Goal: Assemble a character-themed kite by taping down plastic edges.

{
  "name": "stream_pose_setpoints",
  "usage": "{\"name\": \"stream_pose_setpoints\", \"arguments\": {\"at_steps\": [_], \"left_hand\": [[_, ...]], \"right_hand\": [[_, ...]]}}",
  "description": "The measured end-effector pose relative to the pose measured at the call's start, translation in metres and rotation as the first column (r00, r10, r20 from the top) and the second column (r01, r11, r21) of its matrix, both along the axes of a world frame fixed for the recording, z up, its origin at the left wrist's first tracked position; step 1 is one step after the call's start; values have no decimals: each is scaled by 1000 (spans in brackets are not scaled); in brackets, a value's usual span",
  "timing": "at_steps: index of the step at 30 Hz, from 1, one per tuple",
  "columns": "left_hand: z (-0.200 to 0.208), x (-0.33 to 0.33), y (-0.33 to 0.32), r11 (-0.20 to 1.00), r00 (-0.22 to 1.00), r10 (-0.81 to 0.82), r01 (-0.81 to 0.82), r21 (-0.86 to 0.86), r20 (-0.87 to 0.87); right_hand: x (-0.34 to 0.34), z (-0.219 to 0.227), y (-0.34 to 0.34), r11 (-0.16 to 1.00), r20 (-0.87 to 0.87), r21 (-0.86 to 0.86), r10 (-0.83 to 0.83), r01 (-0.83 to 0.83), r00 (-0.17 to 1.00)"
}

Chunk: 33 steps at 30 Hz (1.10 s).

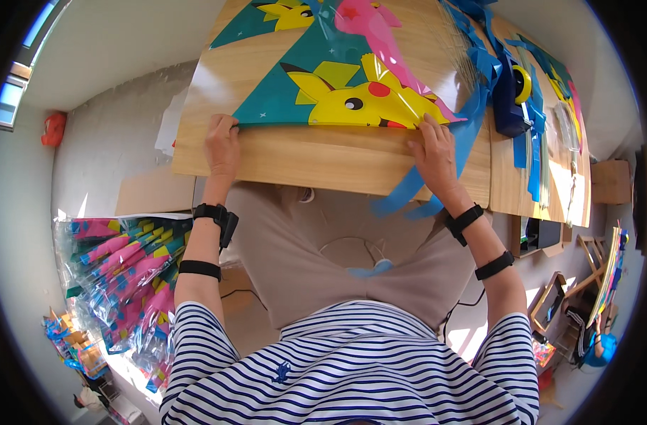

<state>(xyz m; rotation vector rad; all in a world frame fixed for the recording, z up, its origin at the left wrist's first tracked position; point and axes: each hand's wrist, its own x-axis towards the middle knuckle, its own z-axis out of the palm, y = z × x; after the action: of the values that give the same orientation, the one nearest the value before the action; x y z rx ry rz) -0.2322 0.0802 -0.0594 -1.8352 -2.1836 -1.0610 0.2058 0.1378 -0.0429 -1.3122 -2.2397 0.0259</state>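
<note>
A glossy triangular kite sail (288,92), teal and pink with a large yellow cartoon figure, lies on the wooden table (302,159), its straight edge toward me. At the sail's left corner, my left hand (223,149) is closed with thumb and fingers pinching the edge. My right hand (435,152) has its fingers closed on the same edge near the right corner. Blue ribbon strips (467,138) hang over the table edge beside my right hand. Part of another printed sail (242,27) shows at the far left of the table.
A dark blue tape dispenser (508,106) with a yellow-rimmed roll stands right of the ribbons. Thin clear rods (458,57) lie nearby. More printed sails (550,67) rest at the far right. Plastic-wrapped colourful sails (125,269) are piled at my left, below table height.
</note>
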Motion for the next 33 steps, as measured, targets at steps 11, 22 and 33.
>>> {"name": "stream_pose_setpoints", "arguments": {"at_steps": [11,22,33], "left_hand": [[-8,8,-29,998,989,-61,61,-4,-132],[-10,14,-33,999,978,-25,16,-48,-208],[4,25,-74,971,975,-165,134,-197,-150]], "right_hand": [[2,8,-27,996,229,87,-49,30,972],[-145,8,-40,914,181,-86,405,-396,896],[-162,-21,-40,909,157,-140,411,-392,898]]}}
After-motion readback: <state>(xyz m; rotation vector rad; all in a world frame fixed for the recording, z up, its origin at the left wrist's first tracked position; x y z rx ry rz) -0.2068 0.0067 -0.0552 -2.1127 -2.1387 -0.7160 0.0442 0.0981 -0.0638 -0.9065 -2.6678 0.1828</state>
